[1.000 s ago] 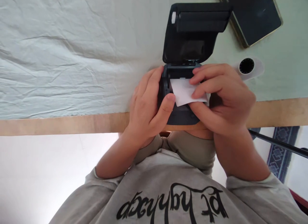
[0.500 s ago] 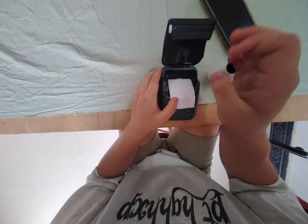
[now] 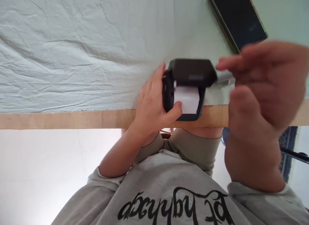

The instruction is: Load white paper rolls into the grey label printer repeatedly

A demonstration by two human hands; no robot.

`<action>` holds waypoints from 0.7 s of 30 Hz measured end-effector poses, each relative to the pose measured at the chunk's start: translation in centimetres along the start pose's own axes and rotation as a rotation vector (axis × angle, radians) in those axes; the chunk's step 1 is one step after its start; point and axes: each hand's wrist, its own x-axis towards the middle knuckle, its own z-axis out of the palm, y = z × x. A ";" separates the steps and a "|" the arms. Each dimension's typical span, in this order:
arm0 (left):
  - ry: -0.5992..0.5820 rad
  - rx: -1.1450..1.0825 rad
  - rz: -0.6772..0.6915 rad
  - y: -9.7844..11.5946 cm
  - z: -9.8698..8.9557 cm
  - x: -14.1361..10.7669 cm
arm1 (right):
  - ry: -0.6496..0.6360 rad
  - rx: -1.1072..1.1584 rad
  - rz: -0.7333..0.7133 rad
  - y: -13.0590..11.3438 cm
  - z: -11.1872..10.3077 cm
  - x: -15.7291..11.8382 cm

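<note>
A small black printer (image 3: 187,117) sits at the table's front edge, its lid (image 3: 191,72) tilted partway down over the body. White paper (image 3: 188,101) shows in the compartment below the lid. My left hand (image 3: 153,104) grips the printer's left side, with the thumb resting on the paper. To the right of the lid, my right hand (image 3: 267,86) is raised, blurred, with nothing visible between its parted thumb and curled fingers. Its fingertips are close to the lid's right corner; whether they touch it is unclear.
A dark phone-like slab (image 3: 238,20) lies at the back right. Partly behind my right hand is a white object (image 3: 225,78). A pale, wrinkled cloth (image 3: 72,57) covers the table, whose wooden front edge (image 3: 72,121) is bare.
The printer's lid has swung from upright down toward the body. My right hand has shifted slightly right and down in view. My left hand keeps its hold.
</note>
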 end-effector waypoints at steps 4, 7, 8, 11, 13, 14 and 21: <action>0.006 0.025 0.017 0.5 -0.1 0.2 | 0.185 0.123 0.060 2.0 -1.2 -3.7; 0.014 -0.015 0.049 0.4 -0.1 0.4 | 0.114 0.077 0.141 3.3 -1.4 -4.1; 0.024 -0.042 0.059 0.3 -0.1 0.5 | 0.088 0.065 0.153 3.5 -1.2 -3.8; 0.055 -0.136 0.054 0.2 0.1 0.6 | 0.058 0.032 0.181 3.7 0.1 -2.3; 0.071 -0.168 0.016 0.2 0.2 0.7 | 0.049 0.009 0.188 3.8 1.1 -1.3; 0.076 -0.169 0.000 0.2 0.2 0.7 | 0.042 -0.008 0.177 3.9 1.6 -0.9; 0.081 -0.114 0.015 0.4 0.0 0.9 | 0.054 -0.057 0.093 4.7 2.2 -0.8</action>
